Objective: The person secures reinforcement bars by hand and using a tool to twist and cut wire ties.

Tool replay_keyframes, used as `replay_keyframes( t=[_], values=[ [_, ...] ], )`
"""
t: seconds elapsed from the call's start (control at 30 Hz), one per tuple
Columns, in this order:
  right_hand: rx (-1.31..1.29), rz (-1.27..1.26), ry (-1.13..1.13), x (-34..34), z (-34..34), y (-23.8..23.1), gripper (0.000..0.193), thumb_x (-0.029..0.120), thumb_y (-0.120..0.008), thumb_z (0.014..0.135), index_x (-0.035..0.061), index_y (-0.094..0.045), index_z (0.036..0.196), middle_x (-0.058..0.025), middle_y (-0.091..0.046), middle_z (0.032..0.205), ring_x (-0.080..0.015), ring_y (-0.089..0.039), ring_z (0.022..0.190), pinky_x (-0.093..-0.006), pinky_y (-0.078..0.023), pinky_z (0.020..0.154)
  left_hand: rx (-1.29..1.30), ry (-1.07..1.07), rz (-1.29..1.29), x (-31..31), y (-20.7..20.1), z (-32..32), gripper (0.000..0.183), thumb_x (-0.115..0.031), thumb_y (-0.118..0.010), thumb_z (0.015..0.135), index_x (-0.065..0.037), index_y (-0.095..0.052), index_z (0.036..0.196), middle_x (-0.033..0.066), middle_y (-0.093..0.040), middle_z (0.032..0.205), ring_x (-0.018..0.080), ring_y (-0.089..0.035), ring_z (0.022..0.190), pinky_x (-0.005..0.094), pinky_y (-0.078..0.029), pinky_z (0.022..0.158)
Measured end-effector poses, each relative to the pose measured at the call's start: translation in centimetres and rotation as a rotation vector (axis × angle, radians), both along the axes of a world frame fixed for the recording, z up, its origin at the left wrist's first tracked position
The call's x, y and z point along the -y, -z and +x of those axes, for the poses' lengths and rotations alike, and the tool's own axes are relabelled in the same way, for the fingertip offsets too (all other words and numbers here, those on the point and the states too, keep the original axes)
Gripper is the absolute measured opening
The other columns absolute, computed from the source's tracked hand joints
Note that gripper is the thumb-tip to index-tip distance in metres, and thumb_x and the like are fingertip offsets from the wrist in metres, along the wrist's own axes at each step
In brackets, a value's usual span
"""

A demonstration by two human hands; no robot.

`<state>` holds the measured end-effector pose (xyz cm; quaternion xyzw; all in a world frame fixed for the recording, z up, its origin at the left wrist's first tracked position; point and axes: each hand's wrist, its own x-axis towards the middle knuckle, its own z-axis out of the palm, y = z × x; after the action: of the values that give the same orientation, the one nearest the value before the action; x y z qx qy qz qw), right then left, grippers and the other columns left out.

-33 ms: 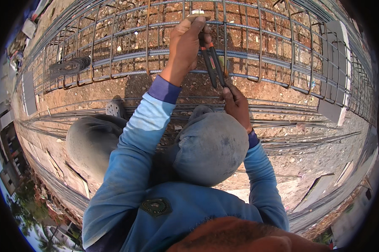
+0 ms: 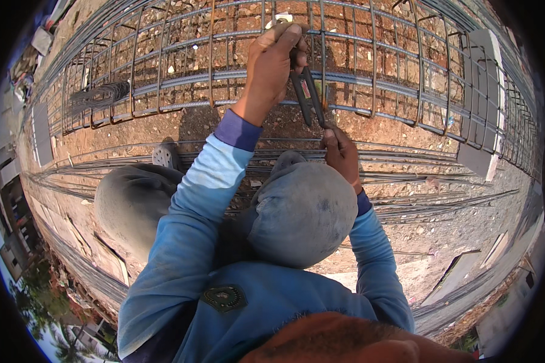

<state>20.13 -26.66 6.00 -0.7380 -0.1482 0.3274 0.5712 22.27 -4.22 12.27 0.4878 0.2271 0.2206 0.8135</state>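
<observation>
My left hand (image 2: 272, 63) is closed at the bottom rebar cage's upper bars, gripping a pair of pliers (image 2: 308, 100) near the jaw end. The black handles point down toward me, slightly apart; the jaws are hidden behind my fingers. My right hand (image 2: 343, 151) is lower, its thumb and fingertips pinched together right by the end of one handle. Whether they hold that handle or a thin wire cannot be made out. Around both hands stands the rebar cage (image 2: 188, 78) of long bars and upright stirrups.
A bundle of dark tie wire (image 2: 100, 95) lies on the cage at left. Loose steel rods (image 2: 405, 160) run across the ground below the cage. A grey board (image 2: 484, 103) with a pale edge stands at right. My bent knees (image 2: 302, 212) are close beneath my hands.
My right hand has shifted very slightly to the right and down. My left hand and the pliers have turned a little; the rest looks the same.
</observation>
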Motion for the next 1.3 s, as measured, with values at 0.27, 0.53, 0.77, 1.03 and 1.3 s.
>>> replay_keyframes(
  t=[0.27, 0.53, 0.77, 1.03, 1.3],
  values=[
    [-0.114, 0.030, 0.179, 4.4, -1.6, -1.6, 0.050, 0.038, -0.041, 0.098, -0.0011, -0.054, 0.126, -0.0105, -0.063, 0.099, -0.0160, -0.059, 0.087, -0.0276, -0.046, 0.075, 0.057, 0.285, -0.177, 5.1, -2.2, -0.9, 0.024, -0.022, -0.053, 0.097, -0.003, -0.063, 0.107, -0.0009, -0.054, 0.076, 0.0079, -0.051, 0.066, 0.0232, -0.043, 0.058],
    [0.084, 0.364, 0.245, -4.5, 5.3, -12.7, 0.039, 0.019, -0.052, 0.096, -0.0020, -0.051, 0.128, -0.0110, -0.062, 0.111, -0.0098, -0.057, 0.083, -0.0198, -0.044, 0.068, 0.181, 0.271, 0.400, 4.9, -9.8, 1.2, 0.033, -0.031, -0.055, 0.094, -0.002, -0.068, 0.102, 0.0112, -0.068, 0.084, 0.0157, -0.063, 0.078, 0.0291, -0.050, 0.072],
    [0.249, 0.192, 0.051, -16.4, 4.8, -17.7, 0.030, 0.018, -0.054, 0.095, -0.0012, -0.063, 0.116, 0.0012, -0.054, 0.071, -0.0050, -0.040, 0.054, -0.0193, -0.030, 0.048, -0.059, 0.625, 0.247, -12.5, -9.8, -2.3, 0.031, -0.024, -0.050, 0.095, 0.001, -0.061, 0.109, 0.0080, -0.063, 0.101, 0.0148, -0.057, 0.087, 0.0295, -0.047, 0.075],
    [-0.022, 0.124, -0.133, -27.3, 2.6, -19.5, 0.019, 0.010, -0.050, 0.093, 0.0005, -0.066, 0.095, 0.0058, -0.048, 0.064, -0.0032, -0.038, 0.051, -0.0167, -0.029, 0.045, 0.184, 0.231, 0.185, -21.8, -8.4, -7.6, 0.033, -0.030, -0.054, 0.095, -0.001, -0.062, 0.108, 0.0054, -0.063, 0.102, 0.0148, -0.058, 0.091, 0.0308, -0.046, 0.084],
    [0.459, 0.177, -0.145, -31.2, 2.9, -18.1, 0.026, 0.006, -0.049, 0.090, -0.0030, -0.066, 0.108, -0.0005, -0.064, 0.079, -0.0029, -0.050, 0.066, -0.0179, -0.040, 0.058, -0.567, 0.750, 1.427, -31.4, -6.7, -12.9, 0.035, -0.036, -0.057, 0.092, -0.003, -0.069, 0.096, 0.0122, -0.067, 0.078, 0.0206, -0.063, 0.068, 0.0357, -0.048, 0.063]
  ],
)
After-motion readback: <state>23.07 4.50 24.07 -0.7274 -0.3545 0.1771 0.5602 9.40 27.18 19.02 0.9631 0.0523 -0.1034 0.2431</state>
